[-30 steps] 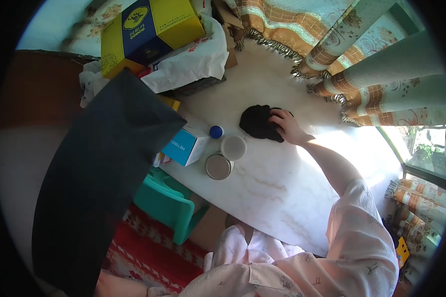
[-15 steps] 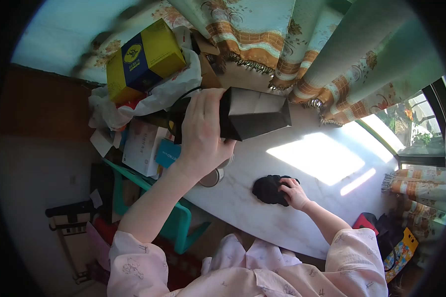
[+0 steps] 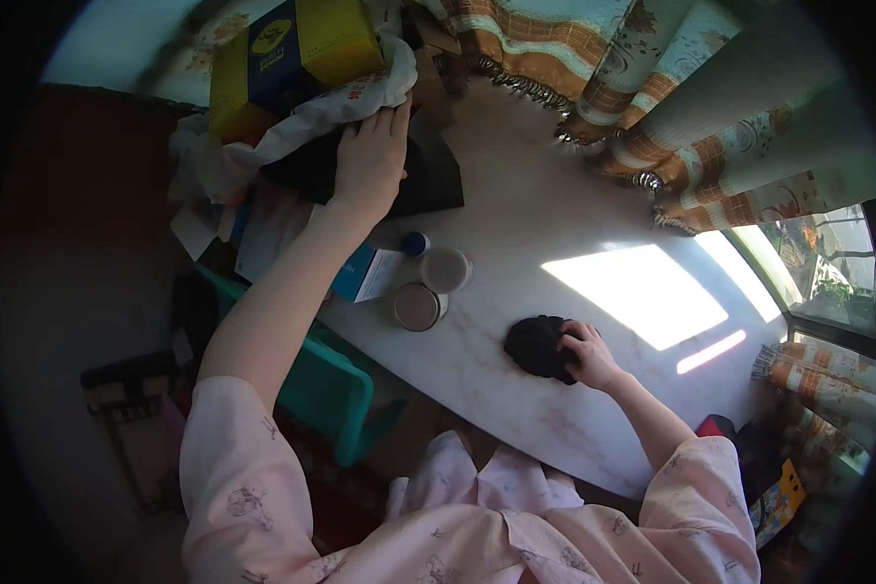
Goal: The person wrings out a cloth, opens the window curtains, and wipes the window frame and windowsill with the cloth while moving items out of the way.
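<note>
A black bag (image 3: 432, 175) lies at the back left of the marble table (image 3: 516, 214), partly under a white plastic bag (image 3: 336, 105). My left hand (image 3: 375, 151) reaches over it, the fingers pointing to the plastic bag's edge; what the fingertips touch is hidden. Nearer the front edge, my right hand (image 3: 586, 356) has its bent fingers on a bunched black cloth item (image 3: 537, 347).
Two round jars (image 3: 446, 270) and a blue-capped bottle (image 3: 416, 243) stand beside a blue and white box (image 3: 368, 273). A yellow and blue box (image 3: 297, 58) sits behind. Green chair (image 3: 326, 394) at the table's edge, curtains (image 3: 691, 146) and window at right.
The black bag, carried across in my left hand half a second ago, is now down at the back left by the plastic bag. My right hand stays on the black cloth item, which came nearer the front edge.
</note>
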A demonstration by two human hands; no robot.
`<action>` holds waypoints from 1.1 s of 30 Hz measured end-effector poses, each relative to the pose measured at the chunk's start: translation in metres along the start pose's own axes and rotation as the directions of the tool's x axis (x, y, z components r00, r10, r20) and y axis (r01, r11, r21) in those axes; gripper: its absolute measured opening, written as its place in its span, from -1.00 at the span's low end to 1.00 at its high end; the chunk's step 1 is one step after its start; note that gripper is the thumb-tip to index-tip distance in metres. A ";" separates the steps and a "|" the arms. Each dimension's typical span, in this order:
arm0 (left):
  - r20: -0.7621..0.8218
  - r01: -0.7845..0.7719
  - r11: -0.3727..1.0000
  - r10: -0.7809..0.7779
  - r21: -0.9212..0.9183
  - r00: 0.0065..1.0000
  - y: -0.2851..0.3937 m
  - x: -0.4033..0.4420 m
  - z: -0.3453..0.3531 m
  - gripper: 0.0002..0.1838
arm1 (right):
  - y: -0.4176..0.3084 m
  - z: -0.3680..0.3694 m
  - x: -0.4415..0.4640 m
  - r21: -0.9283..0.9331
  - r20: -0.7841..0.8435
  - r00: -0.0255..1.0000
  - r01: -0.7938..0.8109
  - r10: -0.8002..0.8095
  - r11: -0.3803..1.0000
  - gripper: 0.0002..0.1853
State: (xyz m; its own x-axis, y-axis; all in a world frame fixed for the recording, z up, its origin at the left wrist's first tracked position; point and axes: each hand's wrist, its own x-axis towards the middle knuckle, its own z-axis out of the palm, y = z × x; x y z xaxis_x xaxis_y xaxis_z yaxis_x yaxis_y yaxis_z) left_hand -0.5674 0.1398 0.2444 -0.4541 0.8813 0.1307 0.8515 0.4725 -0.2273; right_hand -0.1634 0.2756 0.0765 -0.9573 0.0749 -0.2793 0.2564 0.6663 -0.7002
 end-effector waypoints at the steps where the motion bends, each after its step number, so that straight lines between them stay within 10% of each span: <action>1: -0.004 0.004 1.000 -0.004 0.004 1.000 0.002 -0.002 -0.002 0.10 | -0.008 -0.010 0.003 -0.031 0.094 0.995 -0.026 0.028 0.999 -0.66; 5: -0.106 -0.101 0.979 0.083 -0.178 0.991 -0.011 -0.022 -0.001 0.12 | -0.068 -0.051 0.040 -0.420 0.325 0.896 -0.150 0.303 0.895 -0.67; 9: -0.248 -0.281 0.936 0.226 -0.210 0.942 -0.019 -0.051 -0.008 -0.10 | -0.116 -0.051 0.106 -0.012 -0.116 0.993 0.022 -0.023 1.000 -0.18; 14: -0.324 -0.195 0.870 0.043 -0.452 0.945 0.012 -0.124 -0.021 -0.71 | -0.134 -0.012 0.179 -0.097 -0.061 0.976 0.205 -0.211 0.974 0.13; 22: 0.200 0.335 0.600 -0.281 -0.727 0.939 0.110 -0.233 0.055 0.03 | -0.115 -0.034 0.174 0.260 -0.181 0.979 0.135 -0.089 0.956 -0.17; 24: 0.204 0.422 0.557 -0.411 -0.716 0.889 0.121 -0.234 0.068 0.01 | -0.122 -0.065 0.159 0.889 0.033 0.977 -0.125 0.211 0.440 -0.26; 27: 0.169 0.447 0.575 -0.471 -0.685 0.866 0.130 -0.235 0.081 -0.02 | -0.121 -0.086 0.136 0.981 0.066 0.955 -0.115 0.289 0.158 -0.34; 33: 0.091 0.510 0.424 -0.695 -0.749 0.713 0.140 -0.230 0.100 -0.09 | -0.133 -0.115 0.118 0.989 0.039 0.986 -0.062 0.164 0.133 -0.41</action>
State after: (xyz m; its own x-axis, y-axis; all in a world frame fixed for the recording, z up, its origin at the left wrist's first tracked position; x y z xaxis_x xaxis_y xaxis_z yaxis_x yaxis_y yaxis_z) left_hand -0.3698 0.0043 0.0856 -0.9398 0.3003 0.1634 0.3260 0.6434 0.6927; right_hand -0.3261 0.2816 0.2121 -0.8963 0.1536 -0.4159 0.2253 -0.6500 -0.7257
